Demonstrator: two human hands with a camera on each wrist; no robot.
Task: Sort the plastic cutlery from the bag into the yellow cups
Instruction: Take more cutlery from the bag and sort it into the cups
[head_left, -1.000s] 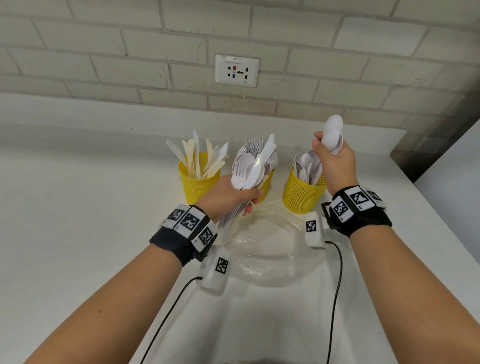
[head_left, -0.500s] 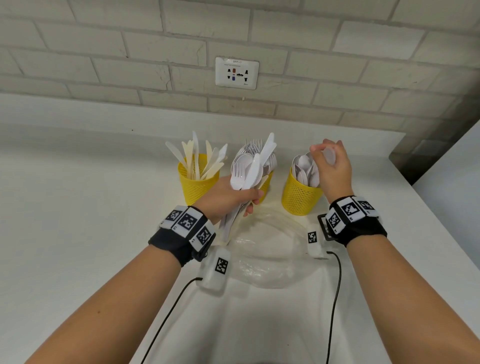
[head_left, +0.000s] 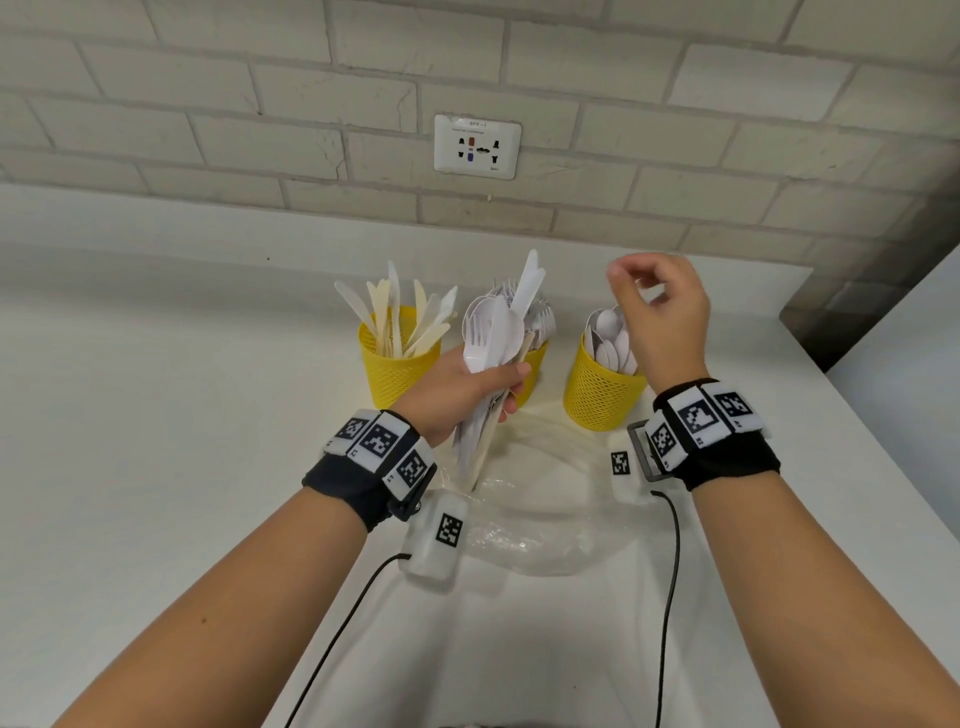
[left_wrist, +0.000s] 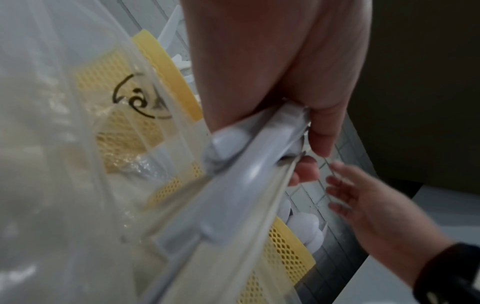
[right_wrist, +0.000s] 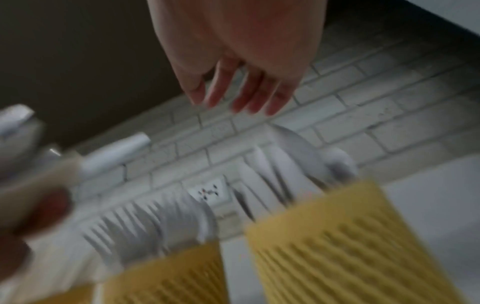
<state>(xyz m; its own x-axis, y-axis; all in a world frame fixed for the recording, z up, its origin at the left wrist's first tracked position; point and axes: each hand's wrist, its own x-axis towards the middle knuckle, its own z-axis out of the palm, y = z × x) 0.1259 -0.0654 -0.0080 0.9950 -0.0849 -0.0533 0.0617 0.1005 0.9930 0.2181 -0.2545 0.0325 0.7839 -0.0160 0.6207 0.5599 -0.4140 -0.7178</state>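
while the left hand (head_left: 457, 392) grips a mixed bundle of cutlery (head_left: 496, 343) upright in front of the middle cup (head_left: 535, 364), the right hand (head_left: 662, 317) hangs over the right cup (head_left: 600, 395) of spoons with loosely curled fingers, holding nothing. the left cup (head_left: 397, 371) holds knives. a clear plastic bag (head_left: 540, 519) lies crumpled on the white table (head_left: 156, 441), just in front of the three yellow cups.

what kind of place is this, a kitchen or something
Probably a kitchen or pantry counter, though nothing settles it. A white countertop runs along a pale brick wall with a power socket, and yellow cups of plastic cutlery stand on it.
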